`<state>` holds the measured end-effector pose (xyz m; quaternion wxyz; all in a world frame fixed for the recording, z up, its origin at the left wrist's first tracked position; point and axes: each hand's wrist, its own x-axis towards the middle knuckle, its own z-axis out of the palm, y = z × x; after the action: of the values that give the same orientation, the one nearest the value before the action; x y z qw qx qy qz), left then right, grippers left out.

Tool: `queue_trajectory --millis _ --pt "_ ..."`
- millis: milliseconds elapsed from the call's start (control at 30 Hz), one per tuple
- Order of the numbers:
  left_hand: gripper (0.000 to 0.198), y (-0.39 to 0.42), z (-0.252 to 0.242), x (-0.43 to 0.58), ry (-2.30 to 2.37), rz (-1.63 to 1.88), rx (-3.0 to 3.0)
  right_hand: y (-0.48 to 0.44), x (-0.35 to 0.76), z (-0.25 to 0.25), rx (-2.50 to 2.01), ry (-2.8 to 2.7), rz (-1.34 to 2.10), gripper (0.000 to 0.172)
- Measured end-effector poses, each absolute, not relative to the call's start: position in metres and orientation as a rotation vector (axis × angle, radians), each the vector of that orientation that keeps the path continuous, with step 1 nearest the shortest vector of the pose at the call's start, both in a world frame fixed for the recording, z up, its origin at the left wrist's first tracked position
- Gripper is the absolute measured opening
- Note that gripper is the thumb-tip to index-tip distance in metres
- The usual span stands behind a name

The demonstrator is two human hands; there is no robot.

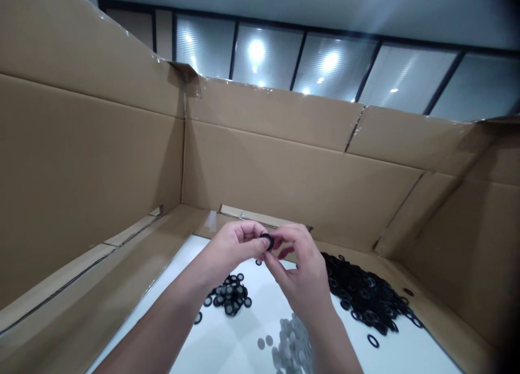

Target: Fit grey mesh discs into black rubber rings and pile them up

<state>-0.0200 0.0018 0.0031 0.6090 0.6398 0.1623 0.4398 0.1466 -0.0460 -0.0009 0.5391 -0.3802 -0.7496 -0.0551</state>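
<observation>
Black ring (pixel 267 242) pinched between the fingertips of left hand (pixel 231 248) and right hand (pixel 303 271), both hands closed on it, raised above white surface (pixel 239 336). Beneath the hands, small cluster of black rings (pixel 229 294) near a spread of grey discs (pixel 290 341); to the right, larger heap of black rings (pixel 365 293) against the foot of tall cardboard wall (pixel 284 168).

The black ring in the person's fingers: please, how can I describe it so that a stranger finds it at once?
Inside the cardboard box, above the white surface, the left hand and right hand meet. The black ring is pinched between them. It alone is held up, while the other black rings lie below.
</observation>
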Motion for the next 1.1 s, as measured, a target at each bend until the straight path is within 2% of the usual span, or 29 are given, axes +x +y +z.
queue_trajectory --millis 133,300,500,633,867,967,1100 --pt "0.017 0.003 0.003 -0.02 0.371 1.015 1.468 -0.048 0.15 0.002 -0.91 -1.874 -0.073 0.031" --pt "0.017 0.001 0.004 -0.018 0.422 1.014 1.486 -0.047 0.146 -0.002 -0.968 -1.754 -0.128 0.021" --pt "0.016 0.001 0.006 -0.018 0.451 1.031 1.48 -0.046 0.15 0.002 -0.922 -1.838 0.032 0.029" --pt "0.016 0.002 0.009 -0.021 0.493 1.037 1.554 -0.046 0.157 0.004 -0.892 -1.797 0.148 0.02" --pt "0.02 0.004 0.01 -0.022 0.533 1.083 1.451 -0.039 0.159 -0.005 -0.938 -1.439 0.475 0.016" --pt "0.018 0.003 0.009 -0.02 0.548 1.143 1.42 -0.041 0.158 -0.003 -0.888 -1.443 0.512 0.008" --pt "0.022 -0.001 0.009 -0.017 0.527 1.132 1.427 -0.044 0.161 0.001 -0.874 -1.412 0.535 0.009"
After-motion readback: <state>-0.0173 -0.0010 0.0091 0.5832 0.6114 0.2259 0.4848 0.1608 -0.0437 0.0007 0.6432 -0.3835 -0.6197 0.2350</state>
